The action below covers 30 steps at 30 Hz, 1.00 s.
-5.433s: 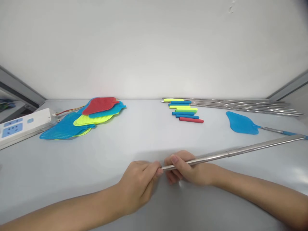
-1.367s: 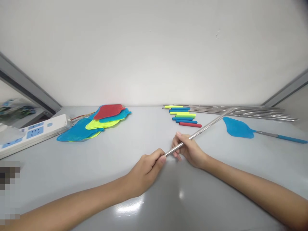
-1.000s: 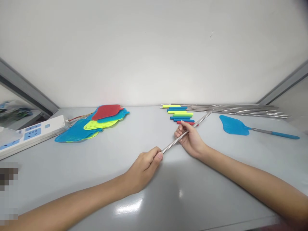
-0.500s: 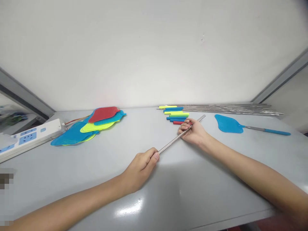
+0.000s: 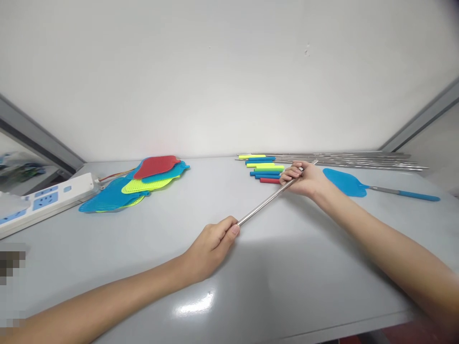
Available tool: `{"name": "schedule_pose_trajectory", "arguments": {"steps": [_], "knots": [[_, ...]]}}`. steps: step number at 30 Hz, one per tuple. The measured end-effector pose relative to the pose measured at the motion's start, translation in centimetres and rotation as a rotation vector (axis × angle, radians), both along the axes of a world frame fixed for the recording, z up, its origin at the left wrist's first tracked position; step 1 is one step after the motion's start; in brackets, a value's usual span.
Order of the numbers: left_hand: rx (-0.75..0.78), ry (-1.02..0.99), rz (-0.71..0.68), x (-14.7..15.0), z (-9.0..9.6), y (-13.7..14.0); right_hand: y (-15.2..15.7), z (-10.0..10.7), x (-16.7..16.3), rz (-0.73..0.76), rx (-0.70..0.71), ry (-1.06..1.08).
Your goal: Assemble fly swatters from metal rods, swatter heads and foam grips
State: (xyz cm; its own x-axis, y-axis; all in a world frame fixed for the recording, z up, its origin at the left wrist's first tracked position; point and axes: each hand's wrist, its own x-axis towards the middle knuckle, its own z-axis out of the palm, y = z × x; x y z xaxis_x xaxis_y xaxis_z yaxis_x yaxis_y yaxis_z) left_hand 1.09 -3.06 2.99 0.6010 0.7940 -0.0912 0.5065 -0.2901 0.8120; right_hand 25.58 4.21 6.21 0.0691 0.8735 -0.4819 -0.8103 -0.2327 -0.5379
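Observation:
A thin metal rod (image 5: 263,204) slants up and to the right between my hands, above the grey table. My left hand (image 5: 211,246) is closed around its lower end. My right hand (image 5: 303,179) is closed on the rod near its upper end, palm turned up, with a short tip showing past it. Just behind my right hand lie several foam-like tubes in yellow, green, blue and red, such as this red tube (image 5: 269,180). To its right rests a blue fly swatter (image 5: 344,182) with a metal stem and blue grip.
Several metal rods (image 5: 358,161) lie along the back wall. At the left is a stack of swatter heads, a red one (image 5: 158,166) on top. A white power strip (image 5: 53,200) with cables stands at the left edge. The grey table (image 5: 294,286) ends at the front.
My right hand has moved up and right along the rod, nearer its far tip, so a longer stretch shows between my hands. My left hand keeps its hold.

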Motion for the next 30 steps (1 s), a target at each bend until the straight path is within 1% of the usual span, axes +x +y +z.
{"name": "schedule_pose_trajectory", "arguments": {"steps": [4, 8, 13, 21, 26, 30], "knots": [[-0.024, -0.039, 0.013, 0.1, 0.0, 0.0, -0.2, 1.2, 0.3, -0.006, -0.005, -0.017], [-0.126, -0.110, 0.018, 0.3, 0.1, -0.1, -0.5, 2.1, 0.4, -0.006, 0.013, -0.067], [-0.167, -0.165, -0.008, 0.3, 0.3, -0.2, -0.7, 2.6, 0.6, -0.074, -0.045, -0.050], [-0.139, -0.145, -0.032, 0.3, 0.2, -0.2, -0.8, 3.5, 1.2, -0.197, -0.056, -0.058], [-0.123, -0.077, -0.055, 0.2, 0.3, -0.1, -0.9, 3.7, 1.1, -0.182, -0.065, -0.051], [-0.062, -0.007, -0.045, 0.3, 0.5, -0.1, -1.3, 3.8, 0.8, -0.167, -0.024, -0.023]]}}
